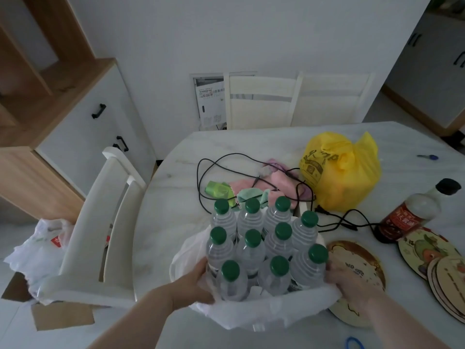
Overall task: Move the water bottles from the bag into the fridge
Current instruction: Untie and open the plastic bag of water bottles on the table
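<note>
Several clear water bottles (264,248) with green caps stand packed together, upright, inside a white plastic bag (266,312) on the round white table (176,187). The bag's sides are pushed down around the bottles' bases. My left hand (195,285) grips the bag's left edge beside the near-left bottle. My right hand (346,282) holds the bag's right edge beside the near-right bottle. No fridge is in view.
Behind the bottles lie a black cable (216,159), coloured cloths (271,183) and a yellow bag (339,172). A sauce bottle (410,212) and round mats (357,270) sit to the right. White chairs (105,222) ring the table; a box with bags (35,250) stands on the floor at left.
</note>
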